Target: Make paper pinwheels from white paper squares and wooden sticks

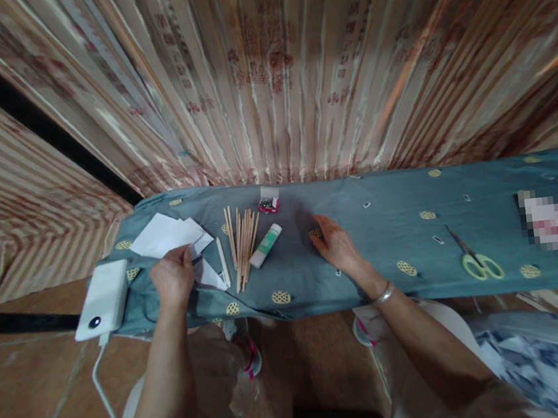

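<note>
My left hand (172,275) is closed, its thumb and forefinger pinched at the edge of a piece of white paper (203,241). More white paper (162,234) lies flat just beyond it, and a small paper triangle (209,276) is to its right. My right hand (337,246) is near the cloth, fingers loosely curled with a gap to the thumb, and nothing shows in it. Between the hands are a white pen-like stick (223,263), several thin wooden sticks (245,249), a green and white glue stick (265,245) and a small open box (268,205) of tiny dark items.
A white power bank (102,299) with a cable sits at the left table end. Scissors (478,261) with light green handles and a blurred packet (550,224) lie to the right on the teal pineapple-print cloth (383,208). A pleated curtain (268,104) hangs behind.
</note>
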A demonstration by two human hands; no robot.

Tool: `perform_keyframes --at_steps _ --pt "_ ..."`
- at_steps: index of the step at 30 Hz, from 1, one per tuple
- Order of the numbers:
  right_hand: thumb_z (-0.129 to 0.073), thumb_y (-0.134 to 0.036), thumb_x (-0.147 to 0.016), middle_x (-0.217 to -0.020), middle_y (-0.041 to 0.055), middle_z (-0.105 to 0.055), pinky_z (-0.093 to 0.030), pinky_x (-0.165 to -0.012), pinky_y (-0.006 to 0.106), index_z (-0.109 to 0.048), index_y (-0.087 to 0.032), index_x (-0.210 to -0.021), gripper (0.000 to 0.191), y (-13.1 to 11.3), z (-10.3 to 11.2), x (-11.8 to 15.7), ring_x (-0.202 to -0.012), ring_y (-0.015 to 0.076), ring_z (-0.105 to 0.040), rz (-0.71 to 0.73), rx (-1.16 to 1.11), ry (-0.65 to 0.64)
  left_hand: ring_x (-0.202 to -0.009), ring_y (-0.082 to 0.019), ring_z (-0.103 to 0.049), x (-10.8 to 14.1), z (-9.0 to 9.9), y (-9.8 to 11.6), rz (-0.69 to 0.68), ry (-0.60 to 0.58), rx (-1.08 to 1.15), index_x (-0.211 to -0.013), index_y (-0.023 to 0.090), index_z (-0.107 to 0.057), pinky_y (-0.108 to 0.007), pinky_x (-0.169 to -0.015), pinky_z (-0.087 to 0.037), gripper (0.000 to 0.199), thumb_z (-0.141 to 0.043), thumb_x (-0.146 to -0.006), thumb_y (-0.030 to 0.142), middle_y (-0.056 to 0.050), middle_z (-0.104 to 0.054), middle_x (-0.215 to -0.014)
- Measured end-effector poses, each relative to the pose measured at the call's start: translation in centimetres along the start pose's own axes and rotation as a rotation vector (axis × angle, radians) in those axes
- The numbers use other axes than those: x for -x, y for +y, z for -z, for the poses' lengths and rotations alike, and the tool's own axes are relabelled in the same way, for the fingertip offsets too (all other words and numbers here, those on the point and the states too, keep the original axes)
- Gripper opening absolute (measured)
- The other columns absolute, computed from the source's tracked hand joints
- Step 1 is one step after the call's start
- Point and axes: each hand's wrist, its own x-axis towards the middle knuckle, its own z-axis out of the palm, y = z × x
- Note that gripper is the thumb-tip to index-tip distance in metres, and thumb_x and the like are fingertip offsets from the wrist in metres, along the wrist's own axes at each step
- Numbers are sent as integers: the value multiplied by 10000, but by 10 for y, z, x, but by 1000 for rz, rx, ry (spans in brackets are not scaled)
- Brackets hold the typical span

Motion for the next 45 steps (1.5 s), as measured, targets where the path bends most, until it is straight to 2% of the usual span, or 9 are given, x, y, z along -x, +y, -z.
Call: perform_keyframes --at_steps 4,10,18,24,30,35,38,42,45 --pt "-483 -263 -895 -1335 240 -622 -455 -1106 520 -536 -80 -1348 491 -1 1 0 -1258 335 -600 -5 -1 3 -935 -330 -713 0 -1 -2 -20 27 33 -1098 130 -758 -392 -812 -511 416 -441 -914 326 -171 -768 -1037" --pt "-485 -272 -897 -1350 233 -616 -461 -1100 531 -530 -72 -1354 501 0 6 -1 -1268 341 -593 -13 0 3 -1025 -287 -705 -2 -4 -2 -64 178 258 -1052 135 -743 -360 -914 -519 399 -443 -897 346 -142 -759 -1099" --pt "-491 -272 -894 -1356 205 -623 -450 -1107 544 -532 -120 -1359 491 4 14 2 -1265 336 -598 -12 11 16 -1184 -344 -612 -6 -19 -4 -131 118 234 -1072 139 -713 -475 -1030 -474 363 -584 -788 325 -171 -702 -1218" --pt "-485 -267 -891 -1362 226 -614 -445 -1108 558 -533 -97 -1357 498 8 18 3 -1279 348 -586 -14 23 24 -1067 -294 -659 -7 -24 -12 -133 104 255 -946 177 -717 -436 -972 -507 259 -563 -789 313 -122 -727 -1153" --pt "-488 -250 -878 -1357 230 -616 -450 -1108 534 -539 -79 -1351 506 10 20 4 -1282 345 -584 -15 42 4 -1088 -321 -673 -7 -16 -7 -79 61 265 -924 160 -725 -446 -956 -516 301 -526 -811 356 -151 -732 -1145" --pt "-486 -276 -893 -1343 232 -624 -440 -1119 533 -552 -85 -1337 487 11 15 6 -1277 335 -590 -19 22 2 -1044 -322 -699 -5 -10 -4 -26 93 258 -974 132 -736 -430 -933 -527 383 -455 -828 346 -164 -753 -1095" --pt "-486 -297 -902 -1343 213 -629 -445 -1111 541 -547 -115 -1340 479 11 14 7 -1269 327 -595 -14 7 10 -985 -299 -713 -3 -3 -1 8 161 310 -1025 115 -730 -409 -918 -535 401 -459 -842 347 -165 -750 -1099" --pt "-481 -281 -899 -1377 196 -612 -429 -1125 535 -533 -131 -1355 484 6 16 6 -1302 321 -573 -38 -7 13 -993 -265 -697 -1 17 14 -54 298 511 -1004 126 -729 -378 -911 -534 353 -508 -866 364 -123 -750 -1056" --pt "-492 -286 -897 -1389 190 -606 -422 -1132 525 -543 -133 -1353 484 1 19 4 -1312 316 -566 -73 -64 37 -777 -206 -670 3 29 39 -42 402 805 -941 115 -730 -360 -796 -548 334 -608 -821 402 -63 -740 -870"
